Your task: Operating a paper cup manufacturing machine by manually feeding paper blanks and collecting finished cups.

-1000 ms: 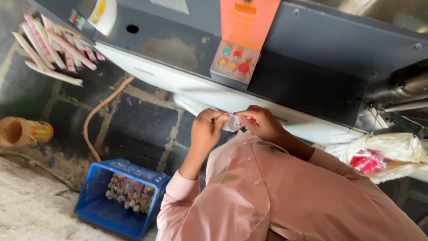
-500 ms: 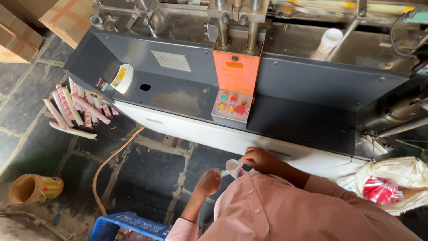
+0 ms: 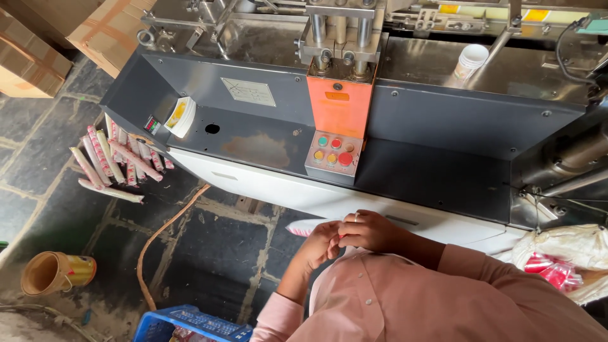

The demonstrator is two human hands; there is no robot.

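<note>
Hands (image 3: 345, 237) above dark stone floor (image 3: 234, 247)

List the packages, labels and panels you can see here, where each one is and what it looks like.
Small clear packet: pinched between left hand and right hand, pink-tipped.
Long wrapped sticks: piled on the floor, left of the machine, pink and white.
Metal plate label: on the grey machine front, rectangular, silver.
Button panel: under the orange cover, coloured round buttons.
Cardboard boxes: top left, brown.
</note>
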